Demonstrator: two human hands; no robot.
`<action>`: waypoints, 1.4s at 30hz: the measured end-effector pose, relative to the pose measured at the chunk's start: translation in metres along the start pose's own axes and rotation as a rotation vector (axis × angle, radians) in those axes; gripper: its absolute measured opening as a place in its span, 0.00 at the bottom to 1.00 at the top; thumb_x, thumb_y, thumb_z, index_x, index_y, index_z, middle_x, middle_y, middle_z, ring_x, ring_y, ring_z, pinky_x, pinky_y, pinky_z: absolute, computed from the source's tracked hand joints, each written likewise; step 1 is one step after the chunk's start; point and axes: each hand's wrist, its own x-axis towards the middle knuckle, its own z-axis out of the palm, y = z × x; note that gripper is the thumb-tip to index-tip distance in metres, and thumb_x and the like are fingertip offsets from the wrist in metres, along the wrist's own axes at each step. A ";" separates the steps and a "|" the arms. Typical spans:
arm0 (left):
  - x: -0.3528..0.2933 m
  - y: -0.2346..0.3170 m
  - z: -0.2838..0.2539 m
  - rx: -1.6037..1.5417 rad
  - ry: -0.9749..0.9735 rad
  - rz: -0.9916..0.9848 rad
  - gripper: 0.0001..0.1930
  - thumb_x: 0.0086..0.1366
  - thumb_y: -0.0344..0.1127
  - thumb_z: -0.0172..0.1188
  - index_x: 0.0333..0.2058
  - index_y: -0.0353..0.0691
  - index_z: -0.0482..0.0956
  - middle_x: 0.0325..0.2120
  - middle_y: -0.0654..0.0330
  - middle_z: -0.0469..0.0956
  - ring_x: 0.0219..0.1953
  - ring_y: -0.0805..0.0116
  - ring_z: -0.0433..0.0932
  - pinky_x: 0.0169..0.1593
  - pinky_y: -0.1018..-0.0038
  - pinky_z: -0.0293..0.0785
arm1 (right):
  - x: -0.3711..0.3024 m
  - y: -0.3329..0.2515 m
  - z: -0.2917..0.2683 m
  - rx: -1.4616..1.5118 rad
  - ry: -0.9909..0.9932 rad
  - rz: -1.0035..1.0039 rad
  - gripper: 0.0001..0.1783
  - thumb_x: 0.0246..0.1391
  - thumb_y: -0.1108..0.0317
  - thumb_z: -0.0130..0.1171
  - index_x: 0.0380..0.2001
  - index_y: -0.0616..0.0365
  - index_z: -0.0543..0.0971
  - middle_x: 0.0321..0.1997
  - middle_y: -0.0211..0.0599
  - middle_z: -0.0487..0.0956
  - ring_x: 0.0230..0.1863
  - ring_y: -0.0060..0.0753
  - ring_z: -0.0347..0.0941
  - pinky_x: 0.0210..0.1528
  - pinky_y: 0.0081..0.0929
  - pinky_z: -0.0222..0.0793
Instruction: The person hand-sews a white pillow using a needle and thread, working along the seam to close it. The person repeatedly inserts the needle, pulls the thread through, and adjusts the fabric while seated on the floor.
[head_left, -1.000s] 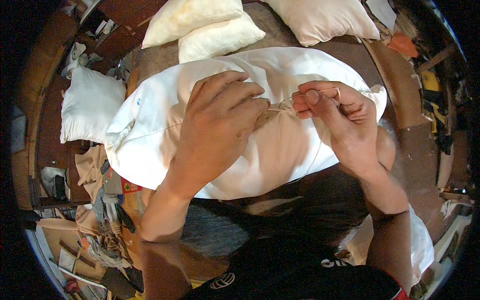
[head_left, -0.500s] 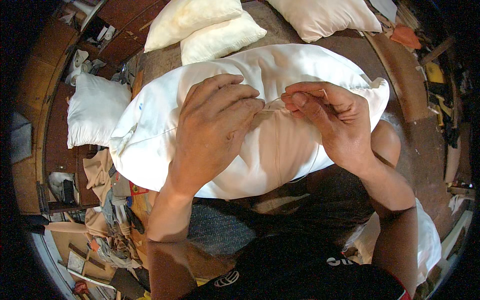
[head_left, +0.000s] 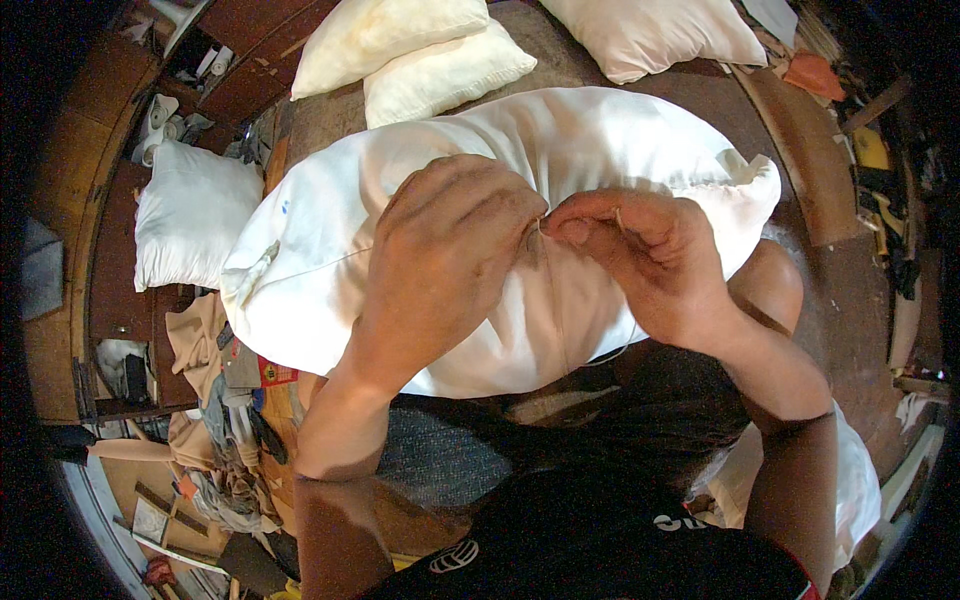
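A big stuffed white cushion (head_left: 320,205) lies across my lap, a seam running along its upper side. Over its middle, my left hand (head_left: 445,260) has its fingertips closed in a pinch, back of the hand upward. My right hand (head_left: 660,265) pinches too, its fingertips meeting the left ones. Between them shows a short piece of pale thread (head_left: 542,226). More thread (head_left: 628,340) hangs in a thin loop below the right hand, against the cushion's near edge. A tiny pale bit sticks up between the right fingers; whether it is a needle I cannot tell.
Two cream pillows (head_left: 440,75) lie stacked beyond the cushion, and another pillow (head_left: 655,35) is at the far right. A white pillow (head_left: 195,215) leans by the wooden cabinet (head_left: 115,230) on the left. Cloth scraps (head_left: 235,490) are heaped at lower left.
Both hands have come together so that their fingertips meet. The right hand has turned and lowered slightly, and its fingers have curled in. The cushion stays in place.
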 end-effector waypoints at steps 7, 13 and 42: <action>0.004 0.014 -0.027 -0.108 -0.109 -0.283 0.07 0.58 0.30 0.66 0.36 0.38 0.84 0.35 0.52 0.81 0.39 0.50 0.80 0.49 0.60 0.75 | 0.009 0.005 -0.009 0.345 0.112 0.163 0.10 0.67 0.70 0.56 0.43 0.66 0.82 0.35 0.32 0.84 0.35 0.21 0.77 0.40 0.20 0.73; -0.007 0.013 -0.016 -0.347 -0.278 -0.420 0.11 0.61 0.34 0.68 0.38 0.33 0.83 0.35 0.52 0.81 0.38 0.61 0.80 0.42 0.71 0.76 | 0.013 0.004 -0.015 0.362 0.091 0.203 0.12 0.69 0.68 0.53 0.42 0.65 0.82 0.34 0.31 0.83 0.33 0.18 0.76 0.38 0.19 0.73; -0.001 0.015 -0.016 -0.410 -0.272 -0.606 0.07 0.62 0.30 0.67 0.36 0.33 0.83 0.29 0.64 0.78 0.31 0.78 0.72 0.36 0.79 0.68 | 0.012 0.004 -0.011 0.366 0.060 0.200 0.11 0.67 0.68 0.56 0.41 0.67 0.81 0.33 0.30 0.82 0.34 0.18 0.76 0.39 0.19 0.74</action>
